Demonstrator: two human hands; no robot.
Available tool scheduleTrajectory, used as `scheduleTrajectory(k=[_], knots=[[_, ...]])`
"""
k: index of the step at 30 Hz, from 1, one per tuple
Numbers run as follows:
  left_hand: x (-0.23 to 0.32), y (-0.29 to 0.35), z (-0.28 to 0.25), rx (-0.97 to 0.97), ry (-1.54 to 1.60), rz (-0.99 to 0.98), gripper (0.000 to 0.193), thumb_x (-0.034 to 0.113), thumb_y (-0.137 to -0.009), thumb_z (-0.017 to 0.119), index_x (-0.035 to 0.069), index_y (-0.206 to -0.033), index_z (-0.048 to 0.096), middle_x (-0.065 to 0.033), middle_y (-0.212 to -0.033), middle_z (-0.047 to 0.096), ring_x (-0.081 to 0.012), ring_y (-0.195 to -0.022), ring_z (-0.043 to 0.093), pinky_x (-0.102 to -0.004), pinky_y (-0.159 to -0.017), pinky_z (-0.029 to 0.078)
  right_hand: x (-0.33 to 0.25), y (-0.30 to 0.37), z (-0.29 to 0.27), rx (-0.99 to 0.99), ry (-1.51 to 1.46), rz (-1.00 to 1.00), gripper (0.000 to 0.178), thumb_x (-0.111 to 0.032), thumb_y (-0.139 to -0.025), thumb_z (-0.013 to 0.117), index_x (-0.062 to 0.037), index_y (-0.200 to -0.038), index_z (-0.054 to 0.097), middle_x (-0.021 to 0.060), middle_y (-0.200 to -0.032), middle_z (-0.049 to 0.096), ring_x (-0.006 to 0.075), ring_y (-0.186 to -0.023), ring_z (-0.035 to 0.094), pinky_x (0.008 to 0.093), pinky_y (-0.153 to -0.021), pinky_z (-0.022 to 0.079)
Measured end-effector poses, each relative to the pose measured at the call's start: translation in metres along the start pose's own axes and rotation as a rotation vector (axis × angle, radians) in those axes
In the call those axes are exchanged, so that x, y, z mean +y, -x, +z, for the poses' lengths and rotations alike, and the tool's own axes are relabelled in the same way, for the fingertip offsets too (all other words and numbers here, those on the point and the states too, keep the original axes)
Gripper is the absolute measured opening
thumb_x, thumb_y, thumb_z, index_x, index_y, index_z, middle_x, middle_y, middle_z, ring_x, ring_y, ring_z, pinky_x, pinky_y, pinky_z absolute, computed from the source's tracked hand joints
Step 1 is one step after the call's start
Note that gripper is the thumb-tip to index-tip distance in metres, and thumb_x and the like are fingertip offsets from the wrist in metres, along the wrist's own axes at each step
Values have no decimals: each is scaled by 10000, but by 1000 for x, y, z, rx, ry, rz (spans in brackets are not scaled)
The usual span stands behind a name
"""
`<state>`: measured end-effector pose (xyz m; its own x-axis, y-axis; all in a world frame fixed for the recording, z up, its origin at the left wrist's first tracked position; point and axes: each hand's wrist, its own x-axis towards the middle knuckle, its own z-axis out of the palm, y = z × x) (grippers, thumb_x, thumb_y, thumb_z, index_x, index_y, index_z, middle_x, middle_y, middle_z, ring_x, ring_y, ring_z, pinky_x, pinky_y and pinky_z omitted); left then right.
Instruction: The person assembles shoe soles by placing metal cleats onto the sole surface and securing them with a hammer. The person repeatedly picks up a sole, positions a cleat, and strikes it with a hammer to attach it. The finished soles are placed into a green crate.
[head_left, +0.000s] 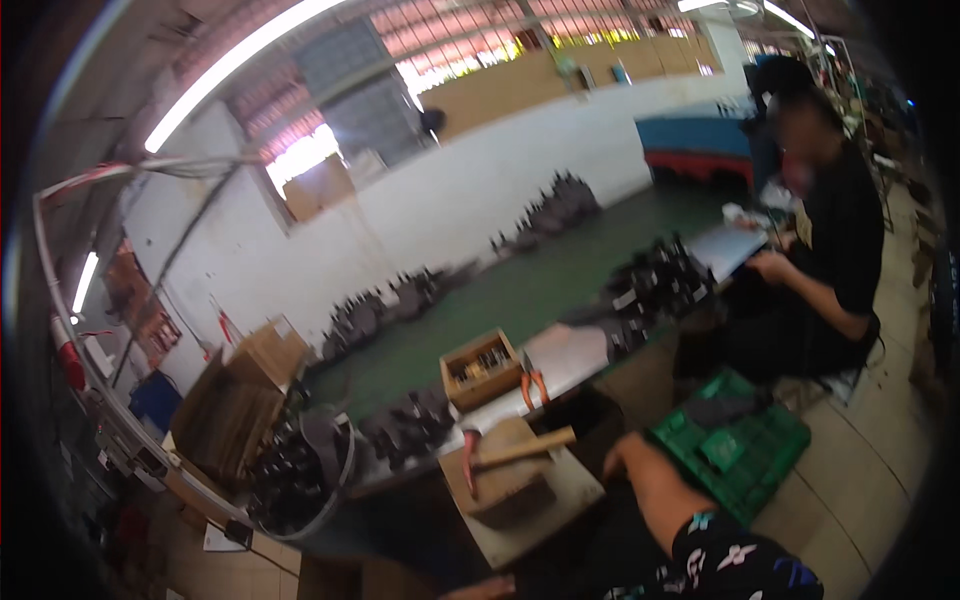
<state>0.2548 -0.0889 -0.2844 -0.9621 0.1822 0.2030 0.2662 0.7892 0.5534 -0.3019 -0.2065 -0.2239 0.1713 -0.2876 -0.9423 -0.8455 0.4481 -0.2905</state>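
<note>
My right hand (pixel 622 458) hangs low beside the green plastic crate (pixel 760 470). Its fingers are in shadow, so what they do is hidden. Only a sliver of my left hand (pixel 485 588) shows at the bottom edge, with its fingers indistinct. Between my hands and the bench, a hammer (pixel 520 450) with a reddish head and wooden handle lies across a wooden block (pixel 515 490). The block rests on a pale board (pixel 560 500). Orange-handled pliers (pixel 535 388) lie near the bench edge, next to a wooden box (pixel 482 368) of small metal pieces.
Piles of dark parts (pixel 660 278) stand along the green bench (pixel 500 290). More fill a round tub (pixel 345 460) at the left, near open cardboard boxes (pixel 240 390). A co-worker in black (pixel 840 230) sits at the right, handling something. Dark pieces lie in the green crate.
</note>
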Motion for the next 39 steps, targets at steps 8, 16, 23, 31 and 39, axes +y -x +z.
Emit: scheduleTrajectory(k=[8,16,23,31,39], knots=[[44,-42,-30,99,-124,81,1175,578,-719,788,328,-1590,41,-286,-1600,115,-590,-1404,222,-688,-1069,296,44,153,-87,-71,-318,20,434,-453,-968,588,-163,-1288,629,74,-1371,596,198,-1252,568,431,-1035,449],[-10,-30,-48,-130,-62,138,1158,548,-793,744,324,-1568,-87,-238,-1617,134,-467,-1455,234,-569,-1153,267,63,332,-170,398,-76,483,514,-487,-978,543,-92,-1303,599,135,-1367,594,284,-1232,578,471,-1038,439],[-47,-30,-48,44,228,310,992,470,-827,734,278,-1589,129,-233,-1595,217,-536,-1401,288,-668,-1074,328,135,355,-266,1566,-2,347,652,-567,-851,662,-75,-1279,648,223,-1316,611,332,-1237,585,460,-1033,456],[6,-84,-139,-934,-88,-521,775,385,-867,703,125,-1508,353,-235,-1544,330,-457,-1384,363,-544,-1120,342,141,296,-298,1662,83,-328,431,-407,-860,692,19,-910,725,184,-795,706,333,-795,693,455,-772,520],[-50,-59,-112,-815,-70,-393,793,413,-801,753,143,-1465,414,-232,-1536,337,-454,-1395,341,-527,-1143,314,134,317,-313,2030,19,-286,472,-404,-913,572,42,-786,662,239,-758,645,396,-769,638,463,-737,479]])
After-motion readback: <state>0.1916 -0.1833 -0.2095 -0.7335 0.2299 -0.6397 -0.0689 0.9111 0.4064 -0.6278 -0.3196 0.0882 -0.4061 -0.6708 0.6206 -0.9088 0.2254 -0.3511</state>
